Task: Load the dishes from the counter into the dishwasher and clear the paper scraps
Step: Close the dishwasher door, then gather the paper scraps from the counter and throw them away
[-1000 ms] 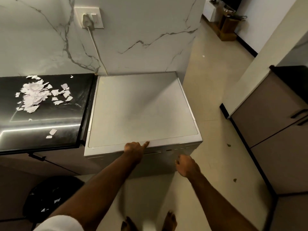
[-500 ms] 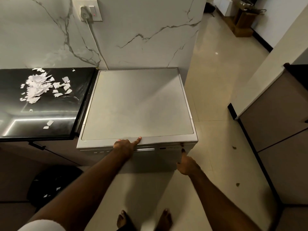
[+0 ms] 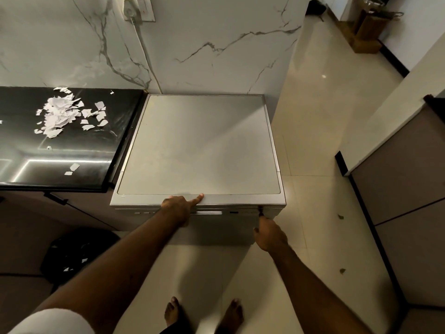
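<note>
A person stands barefoot on the pale glossy tiled floor (image 3: 313, 131), facing a freestanding grey metal dishwasher with a flat square top (image 3: 199, 145) that stands against the far white marble-veined wall (image 3: 216, 32). Its door is closed. The left hand (image 3: 177, 208) rests on the middle of the near front edge of the top. Its index finger (image 3: 198, 197) lies straight along the rim, pointing right, while the other fingers fold down over the front and are hidden, so whether they grip the door cannot be told. The right hand (image 3: 269, 233) is lower and further right, holding nothing. Its index finger (image 3: 261, 215) reaches up to touch the right end of the narrow control strip (image 3: 209, 212) just under the top, and its remaining fingers are curled in. Just left of the dishwasher lies a glossy black stone worktop (image 3: 115, 121), and on its far half sits a loose heap of torn white paper scraps (image 3: 60, 116), with smaller bits scattered to the right of the heap. Two separate white scraps (image 3: 72, 168) lie nearer the worktop's front edge. Below the worktop, on the floor at the near left, stands a black bag-lined bin (image 3: 77, 251) with a few white bits showing in it. A white wall socket (image 3: 138, 8) on the far wall carries a plug, and its pale cord (image 3: 147, 56) runs down behind the dishwasher's far left corner. On the right stands a brown cabinet with a dark trim (image 3: 409, 213), well apart from the dishwasher.
</note>
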### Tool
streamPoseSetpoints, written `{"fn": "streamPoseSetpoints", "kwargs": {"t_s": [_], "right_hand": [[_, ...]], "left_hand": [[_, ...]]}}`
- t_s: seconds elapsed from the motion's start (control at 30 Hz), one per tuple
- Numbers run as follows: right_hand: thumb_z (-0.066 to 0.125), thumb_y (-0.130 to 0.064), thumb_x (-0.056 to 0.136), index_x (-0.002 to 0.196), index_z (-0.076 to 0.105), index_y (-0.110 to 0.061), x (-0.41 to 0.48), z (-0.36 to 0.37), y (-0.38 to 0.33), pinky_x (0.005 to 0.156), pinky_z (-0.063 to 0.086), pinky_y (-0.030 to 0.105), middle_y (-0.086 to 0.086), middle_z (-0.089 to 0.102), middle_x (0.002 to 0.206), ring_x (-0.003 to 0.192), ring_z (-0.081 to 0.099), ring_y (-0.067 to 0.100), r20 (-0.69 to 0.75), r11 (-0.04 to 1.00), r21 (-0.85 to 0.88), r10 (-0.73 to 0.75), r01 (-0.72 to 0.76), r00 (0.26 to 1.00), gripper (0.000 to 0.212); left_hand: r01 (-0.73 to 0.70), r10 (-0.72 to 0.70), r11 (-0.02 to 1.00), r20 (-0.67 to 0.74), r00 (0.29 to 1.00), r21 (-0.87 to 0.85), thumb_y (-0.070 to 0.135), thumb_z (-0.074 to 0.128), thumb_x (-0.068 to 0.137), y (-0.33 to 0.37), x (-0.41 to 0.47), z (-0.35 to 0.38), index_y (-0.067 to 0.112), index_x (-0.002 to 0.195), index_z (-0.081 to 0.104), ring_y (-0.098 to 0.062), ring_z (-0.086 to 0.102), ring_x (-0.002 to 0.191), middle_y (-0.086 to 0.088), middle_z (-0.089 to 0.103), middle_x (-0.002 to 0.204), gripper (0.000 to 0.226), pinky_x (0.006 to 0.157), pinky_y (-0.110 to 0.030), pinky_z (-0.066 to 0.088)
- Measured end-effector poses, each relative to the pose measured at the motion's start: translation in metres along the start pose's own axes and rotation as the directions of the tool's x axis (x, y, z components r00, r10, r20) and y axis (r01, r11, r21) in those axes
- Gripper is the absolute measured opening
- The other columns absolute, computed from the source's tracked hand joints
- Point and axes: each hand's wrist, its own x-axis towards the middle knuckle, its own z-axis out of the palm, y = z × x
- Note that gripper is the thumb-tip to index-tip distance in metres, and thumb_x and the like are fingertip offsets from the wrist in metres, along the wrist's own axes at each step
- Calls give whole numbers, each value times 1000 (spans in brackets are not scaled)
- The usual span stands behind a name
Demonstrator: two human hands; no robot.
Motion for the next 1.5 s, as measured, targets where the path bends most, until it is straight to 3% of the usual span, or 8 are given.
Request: {"fn": "streamPoseSetpoints", "kwargs": {"t_s": [0.1,0.2,0.33,0.53,0.83,1.0,1.2,1.5], "right_hand": [[52,-34,103,110,62,-19,-2,-20,-15,82,60,39,4,69,98,91,69,23,-152,988,-66,-146,137,978,19],[53,-35,103,100,63,-19,1,-39,-34,72,60,34,-1,67,84,75,66,17,-257,964,-112,-262,241,930,19],[59,-35,100,102,65,-21,11,-52,-64,67,58,31,-1,70,83,72,66,18,-375,932,-123,-361,340,854,16],[62,-33,98,120,66,-19,28,-49,-124,86,56,39,5,72,110,96,67,25,-399,879,-183,-476,440,784,26],[55,-39,102,131,61,-17,48,-18,-268,97,49,42,8,69,124,110,65,30,-318,806,-185,-591,562,742,37],[49,-52,103,139,58,-19,54,13,-356,103,49,40,5,65,135,119,62,26,-206,717,-117,-694,687,689,49],[39,-70,99,158,36,-28,54,52,-458,122,29,36,-2,37,164,150,34,17,44,654,-58,-753,754,656,72],[25,-76,99,164,17,-31,60,103,-553,129,3,36,-8,9,172,158,3,9,281,596,-85,-754,798,593,80]], "left_hand": [[-9,9,1000,-21,1000,-13,24,62,97,-2,-1,-1,52,158,-5,-28,59,119,-13,58,131,94,89,-36,49],[-14,10,999,-90,996,-47,25,55,99,-8,-5,-1,54,157,4,-29,59,122,-11,57,135,83,89,-37,49],[41,-65,985,-144,988,-165,39,52,100,-27,-14,6,47,157,20,-30,56,127,-6,54,143,66,96,-44,48],[119,-177,947,-174,969,-300,45,60,95,-85,-37,25,36,158,25,-31,49,136,-6,38,158,73,106,-48,43],[264,-337,886,-138,931,-381,46,62,93,-222,-64,63,25,158,27,-29,41,143,-6,26,165,77,114,-49,37],[288,-359,869,-110,927,-402,48,59,95,-301,-63,82,23,163,16,-26,27,152,-5,13,170,84,120,-47,29],[256,-315,887,-99,944,-385,45,62,95,-385,-50,91,22,163,14,-28,24,153,-6,11,170,86,121,-47,29],[219,-268,886,-65,961,-410,44,62,95,-456,-25,98,25,163,14,-29,22,153,-6,8,171,85,122,-48,29]]}}
